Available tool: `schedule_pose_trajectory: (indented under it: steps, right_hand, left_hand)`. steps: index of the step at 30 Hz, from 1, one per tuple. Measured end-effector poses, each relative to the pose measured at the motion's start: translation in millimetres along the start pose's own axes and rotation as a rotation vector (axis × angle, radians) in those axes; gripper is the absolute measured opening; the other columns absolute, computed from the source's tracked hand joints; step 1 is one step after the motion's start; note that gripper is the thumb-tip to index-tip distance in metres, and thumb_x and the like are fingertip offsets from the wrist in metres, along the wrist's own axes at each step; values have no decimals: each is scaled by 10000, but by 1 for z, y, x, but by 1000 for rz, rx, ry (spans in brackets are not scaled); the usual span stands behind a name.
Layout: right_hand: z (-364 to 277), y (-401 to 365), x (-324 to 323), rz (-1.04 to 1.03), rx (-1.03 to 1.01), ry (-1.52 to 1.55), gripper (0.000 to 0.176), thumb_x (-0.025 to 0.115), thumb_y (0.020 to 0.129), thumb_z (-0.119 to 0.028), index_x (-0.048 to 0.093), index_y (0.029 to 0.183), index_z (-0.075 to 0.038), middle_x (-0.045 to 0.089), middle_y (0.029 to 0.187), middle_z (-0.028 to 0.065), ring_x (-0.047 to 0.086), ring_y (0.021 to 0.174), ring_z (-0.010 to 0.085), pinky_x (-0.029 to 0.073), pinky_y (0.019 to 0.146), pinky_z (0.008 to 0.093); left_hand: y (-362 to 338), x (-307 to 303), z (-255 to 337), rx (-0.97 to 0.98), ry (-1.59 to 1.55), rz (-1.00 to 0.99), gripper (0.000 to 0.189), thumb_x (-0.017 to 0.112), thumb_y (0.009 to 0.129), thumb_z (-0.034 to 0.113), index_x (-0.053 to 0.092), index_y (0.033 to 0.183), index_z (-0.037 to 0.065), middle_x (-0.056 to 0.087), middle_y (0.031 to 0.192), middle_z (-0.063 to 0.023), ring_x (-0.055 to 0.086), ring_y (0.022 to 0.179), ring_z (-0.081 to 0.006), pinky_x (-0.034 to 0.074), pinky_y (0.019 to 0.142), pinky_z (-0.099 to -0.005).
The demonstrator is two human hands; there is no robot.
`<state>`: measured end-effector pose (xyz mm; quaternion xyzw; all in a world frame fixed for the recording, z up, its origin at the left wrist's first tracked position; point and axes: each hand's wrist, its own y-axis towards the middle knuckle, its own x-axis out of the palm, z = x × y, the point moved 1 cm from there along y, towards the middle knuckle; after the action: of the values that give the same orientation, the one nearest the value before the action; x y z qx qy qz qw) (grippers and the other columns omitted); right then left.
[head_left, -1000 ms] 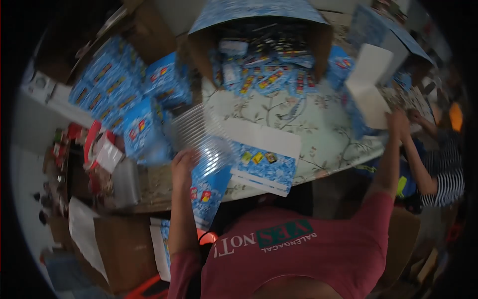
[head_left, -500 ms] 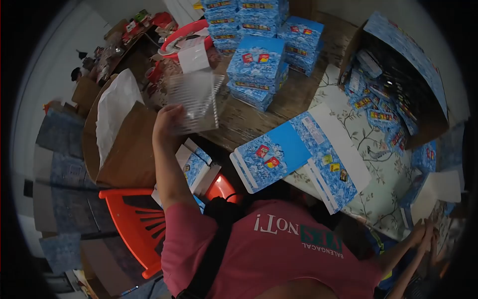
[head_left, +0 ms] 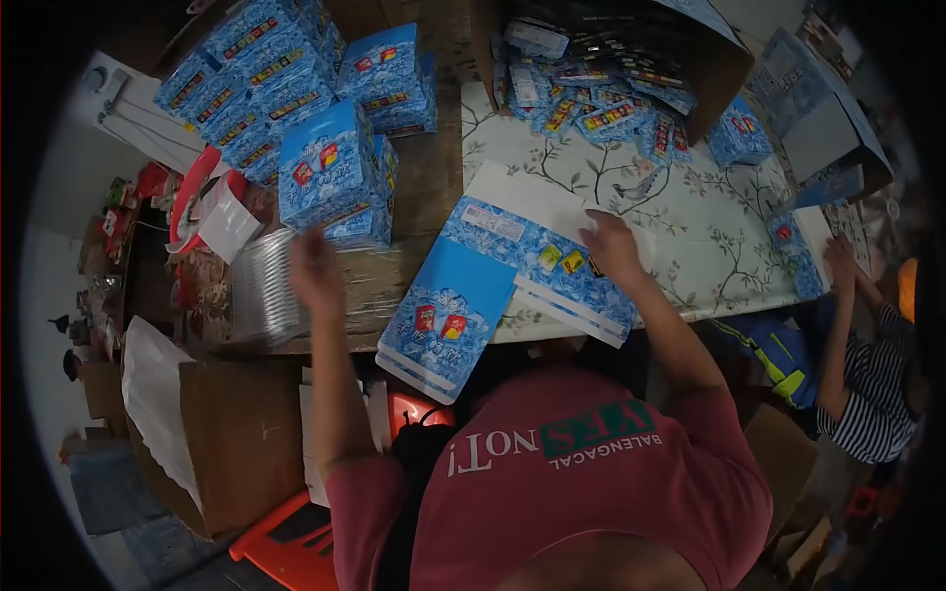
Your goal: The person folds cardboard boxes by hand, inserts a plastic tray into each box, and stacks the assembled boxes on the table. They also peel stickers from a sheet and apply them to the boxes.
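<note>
A flat printed blue box blank (head_left: 448, 295) with a white flap lies across the table's near edge. Over its upper right part is my right hand (head_left: 613, 244), fingers spread and touching the card. My left hand (head_left: 315, 274) is beside a clear ribbed plastic tray (head_left: 264, 286) at the table's left edge; its fingers are blurred, and no object shows in it. Just above that hand stands a closed blue box (head_left: 323, 169) on top of another one.
Stacked blue boxes (head_left: 266, 74) fill the back left. An open carton (head_left: 724, 74) spills small blue packets (head_left: 601, 113). To the right, a co-worker's hands (head_left: 843, 264) are near another box blank (head_left: 796, 251). A brown carton (head_left: 246, 433) and red chair (head_left: 291, 547) stand at lower left.
The view has turned right. The plastic tray, held up in my left hand before, now rests at the table's left edge. My right hand has come from the far right onto the box blank.
</note>
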<state>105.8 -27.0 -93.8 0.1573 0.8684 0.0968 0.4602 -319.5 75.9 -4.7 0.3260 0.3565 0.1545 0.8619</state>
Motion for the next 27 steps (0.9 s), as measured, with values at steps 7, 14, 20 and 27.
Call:
schedule_pose_trajectory:
  steps: [7, 14, 20, 27]
  right_hand:
    - [-26, 9, 58, 183, -390, -293, 444, 620, 792, -263, 506, 1142, -14, 521, 1137, 191, 507, 1027, 350, 441, 832, 394]
    - [-25, 20, 20, -7, 70, 23, 415, 624, 809, -260, 516, 1122, -10, 612, 885, 150, 603, 762, 328, 488, 674, 370]
    - [-46, 48, -12, -387, 412, 887, 354, 661, 805, -278, 573, 997, 7, 581, 649, 91, 571, 544, 166, 427, 462, 268]
    - [-102, 65, -59, -541, 334, 898, 235, 638, 827, -236, 561, 831, -15, 570, 596, 46, 553, 514, 112, 421, 446, 220]
  left_hand:
    - [-64, 150, 29, -131, 307, -548, 306, 662, 775, 233, 608, 952, -12, 612, 870, -171, 593, 796, -332, 466, 724, -424]
    - [-48, 127, 54, -633, -866, -458, 156, 625, 849, 173, 634, 838, 18, 583, 733, 26, 482, 695, -32, 397, 638, -195]
    - [-36, 102, 96, -638, -1062, -451, 123, 609, 862, 136, 636, 859, 16, 594, 771, 34, 482, 703, -25, 387, 646, -177]
    - [-13, 87, 109, -190, -428, -267, 196, 591, 855, 96, 616, 1013, -16, 634, 967, -101, 608, 842, -169, 455, 764, -264]
